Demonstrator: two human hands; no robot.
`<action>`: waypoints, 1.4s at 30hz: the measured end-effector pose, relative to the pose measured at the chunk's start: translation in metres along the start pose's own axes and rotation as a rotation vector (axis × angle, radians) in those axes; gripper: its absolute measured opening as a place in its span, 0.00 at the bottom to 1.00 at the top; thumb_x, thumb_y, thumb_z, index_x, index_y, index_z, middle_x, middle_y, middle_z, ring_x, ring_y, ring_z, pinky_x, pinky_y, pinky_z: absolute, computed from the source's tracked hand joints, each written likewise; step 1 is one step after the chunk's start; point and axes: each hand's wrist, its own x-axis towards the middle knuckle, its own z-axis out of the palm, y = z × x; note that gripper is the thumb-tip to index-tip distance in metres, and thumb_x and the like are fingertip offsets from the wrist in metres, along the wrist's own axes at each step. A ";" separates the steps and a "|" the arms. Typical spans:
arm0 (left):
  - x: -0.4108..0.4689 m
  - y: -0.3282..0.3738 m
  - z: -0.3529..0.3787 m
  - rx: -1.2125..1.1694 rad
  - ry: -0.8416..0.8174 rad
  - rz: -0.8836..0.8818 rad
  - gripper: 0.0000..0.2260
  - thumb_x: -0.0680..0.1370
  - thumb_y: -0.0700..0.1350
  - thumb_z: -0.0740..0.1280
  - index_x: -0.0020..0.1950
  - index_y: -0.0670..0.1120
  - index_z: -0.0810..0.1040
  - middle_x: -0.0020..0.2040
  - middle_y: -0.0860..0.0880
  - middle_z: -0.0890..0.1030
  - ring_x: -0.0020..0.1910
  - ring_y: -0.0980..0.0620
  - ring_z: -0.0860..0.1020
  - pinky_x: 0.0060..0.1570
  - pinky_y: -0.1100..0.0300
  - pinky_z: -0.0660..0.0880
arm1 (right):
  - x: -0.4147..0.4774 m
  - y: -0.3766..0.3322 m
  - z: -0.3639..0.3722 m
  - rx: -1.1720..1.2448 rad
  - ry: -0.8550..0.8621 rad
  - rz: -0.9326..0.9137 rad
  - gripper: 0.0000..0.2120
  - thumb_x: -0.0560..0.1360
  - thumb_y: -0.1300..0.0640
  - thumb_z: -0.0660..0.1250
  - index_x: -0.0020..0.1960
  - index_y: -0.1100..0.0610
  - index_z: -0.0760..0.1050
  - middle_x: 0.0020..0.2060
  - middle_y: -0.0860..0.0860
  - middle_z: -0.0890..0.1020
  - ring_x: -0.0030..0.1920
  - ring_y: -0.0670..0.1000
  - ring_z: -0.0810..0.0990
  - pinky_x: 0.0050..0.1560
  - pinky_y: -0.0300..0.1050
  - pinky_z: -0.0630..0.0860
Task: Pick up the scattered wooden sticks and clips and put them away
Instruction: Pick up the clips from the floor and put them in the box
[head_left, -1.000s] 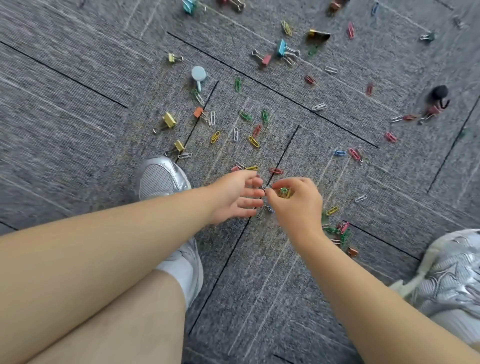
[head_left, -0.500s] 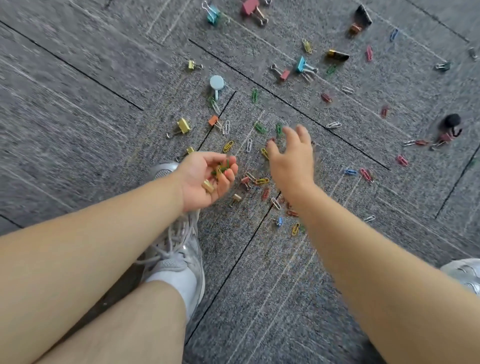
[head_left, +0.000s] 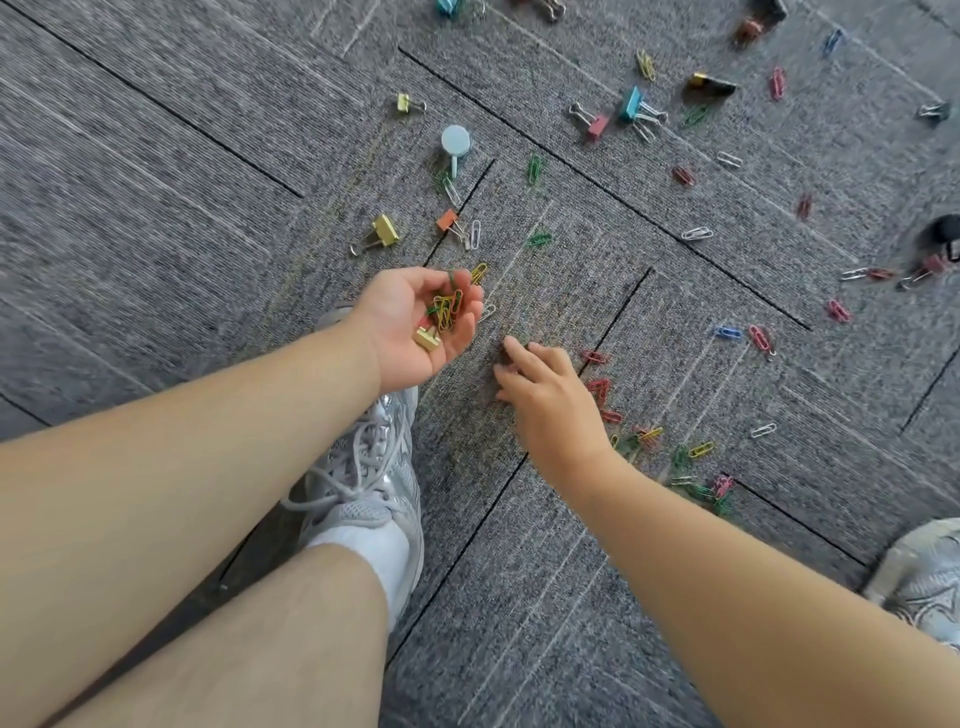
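grey carpet-tile floor (head_left: 156, 156) with dark seams, coloured wire paper clips (head_left: 776, 83) scattered upper right; left hand (head_left: 415, 322) cups a heap of them; right hand (head_left: 545, 395) grip unclear.

Grey ribbed carpet tiles (head_left: 156, 171) cover the floor — dark seams between them, in even light.

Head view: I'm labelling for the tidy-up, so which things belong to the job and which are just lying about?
Job: left hand cupping paper clips and a gold binder clip; right hand; loose red paper clips; yellow binder clip.
Lying about: pale blue peg; grey shoe; black object at right edge.
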 end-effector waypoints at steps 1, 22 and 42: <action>-0.001 0.000 0.000 0.017 0.002 0.003 0.13 0.80 0.43 0.56 0.42 0.44 0.78 0.36 0.47 0.80 0.32 0.53 0.78 0.34 0.66 0.77 | 0.000 0.003 -0.002 0.028 0.039 0.013 0.19 0.56 0.73 0.77 0.45 0.62 0.83 0.52 0.58 0.82 0.47 0.62 0.80 0.45 0.50 0.80; 0.008 -0.036 0.031 0.221 -0.094 -0.195 0.12 0.80 0.45 0.58 0.42 0.44 0.78 0.30 0.50 0.80 0.27 0.55 0.78 0.26 0.65 0.76 | 0.003 -0.031 -0.076 0.561 0.550 0.263 0.10 0.75 0.54 0.66 0.47 0.57 0.84 0.41 0.48 0.84 0.42 0.51 0.78 0.45 0.38 0.71; 0.014 -0.046 0.021 0.354 0.133 -0.093 0.11 0.80 0.45 0.57 0.40 0.46 0.75 0.33 0.49 0.77 0.26 0.54 0.72 0.25 0.65 0.71 | -0.028 0.019 -0.025 0.212 -0.057 0.348 0.02 0.77 0.64 0.64 0.49 0.61 0.71 0.46 0.55 0.73 0.42 0.57 0.72 0.36 0.46 0.63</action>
